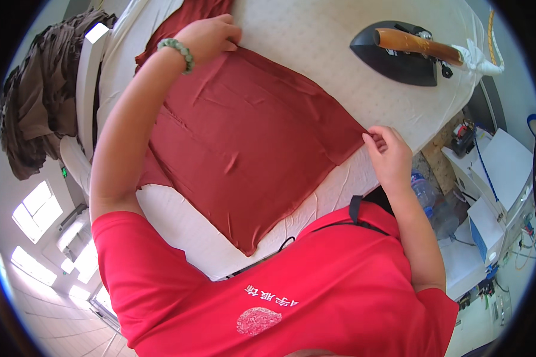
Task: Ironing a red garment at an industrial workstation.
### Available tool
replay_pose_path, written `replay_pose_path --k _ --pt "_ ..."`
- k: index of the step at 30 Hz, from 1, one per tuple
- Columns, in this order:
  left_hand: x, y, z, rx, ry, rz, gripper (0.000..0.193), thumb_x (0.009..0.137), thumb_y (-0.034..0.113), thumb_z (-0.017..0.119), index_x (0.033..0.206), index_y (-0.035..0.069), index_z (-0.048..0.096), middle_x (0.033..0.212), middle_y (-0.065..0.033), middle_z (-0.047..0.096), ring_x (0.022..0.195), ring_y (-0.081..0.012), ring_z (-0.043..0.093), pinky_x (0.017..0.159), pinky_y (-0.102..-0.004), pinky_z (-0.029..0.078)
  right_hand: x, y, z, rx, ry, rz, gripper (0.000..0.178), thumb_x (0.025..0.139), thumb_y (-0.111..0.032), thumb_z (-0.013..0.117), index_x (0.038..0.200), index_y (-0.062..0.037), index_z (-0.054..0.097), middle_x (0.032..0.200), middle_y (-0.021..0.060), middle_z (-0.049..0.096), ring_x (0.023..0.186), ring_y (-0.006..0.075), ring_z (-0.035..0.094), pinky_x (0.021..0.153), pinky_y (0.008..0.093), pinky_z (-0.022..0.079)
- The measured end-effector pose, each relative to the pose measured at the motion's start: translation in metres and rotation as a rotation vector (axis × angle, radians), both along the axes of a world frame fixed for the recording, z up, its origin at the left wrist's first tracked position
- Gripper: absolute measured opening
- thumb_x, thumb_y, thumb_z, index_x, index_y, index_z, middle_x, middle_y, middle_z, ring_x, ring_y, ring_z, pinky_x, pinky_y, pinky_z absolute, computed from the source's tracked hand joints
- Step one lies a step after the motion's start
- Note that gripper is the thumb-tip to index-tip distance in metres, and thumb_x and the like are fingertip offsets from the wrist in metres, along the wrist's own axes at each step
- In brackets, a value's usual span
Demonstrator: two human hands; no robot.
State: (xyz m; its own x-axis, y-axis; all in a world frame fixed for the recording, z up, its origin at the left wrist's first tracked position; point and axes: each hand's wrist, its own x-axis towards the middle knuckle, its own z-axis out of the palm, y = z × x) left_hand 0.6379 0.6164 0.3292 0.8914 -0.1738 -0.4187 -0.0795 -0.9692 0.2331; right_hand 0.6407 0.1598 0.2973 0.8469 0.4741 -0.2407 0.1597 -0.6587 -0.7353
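Red cloth (250,137) pinched by both hands (211,35) (387,152), probably; black iron (399,56) sits well apart on padded board (315,35).

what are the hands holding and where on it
Both hold the dark red cloth spread on the white ironing table: the left hand presses its far corner, the right hand pinches its right corner. The iron sits untouched.
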Motion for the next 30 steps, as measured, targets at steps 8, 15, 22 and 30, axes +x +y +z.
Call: replay_pose_path --k 8,15,22,30 --pt "-0.013 0.007 0.000 -0.117 -0.113 0.098 0.012 0.094 0.019 0.068 0.096 0.007 0.066 0.099 -0.0081 0.062 0.091 -0.0310 0.064 0.079 -0.0416 0.050 0.012 0.027 0.041 -0.133 -0.079 -0.019 0.008 0.089 -0.007 0.074 0.095 -0.0025 0.072 0.083 0.0096 0.071 0.068 0.0164 0.069 0.064 0.0274 0.055" --pt "-0.032 0.007 -0.003 -0.117 -0.291 0.266 0.017 0.094 0.025 0.068 0.097 0.009 0.068 0.094 -0.0073 0.064 0.089 -0.0306 0.065 0.078 -0.0412 0.051 -0.006 0.013 0.051 0.058 0.606 -0.093 0.008 0.094 -0.007 0.069 0.093 0.0008 0.067 0.075 0.0059 0.068 0.062 0.0098 0.064 0.059 0.0252 0.052" --pt "-0.026 -0.006 -0.031 -0.082 -0.360 0.289 0.019 0.094 0.029 0.068 0.098 0.010 0.069 0.096 -0.0063 0.065 0.089 -0.0315 0.066 0.077 -0.0420 0.052 0.010 -0.006 -0.008 -0.082 0.423 0.054 0.011 0.096 -0.009 0.067 0.094 0.0021 0.065 0.071 0.0034 0.066 0.061 0.0081 0.061 0.056 0.0244 0.051" --pt "-0.017 -0.010 -0.047 0.029 -0.434 0.340 0.020 0.095 0.031 0.067 0.096 0.011 0.067 0.098 -0.0054 0.066 0.088 -0.0321 0.066 0.073 -0.0442 0.053 0.019 -0.002 -0.005 -0.135 0.327 -0.009 0.012 0.096 -0.009 0.067 0.091 0.0015 0.064 0.071 0.0050 0.067 0.058 0.0095 0.063 0.053 0.0257 0.051"
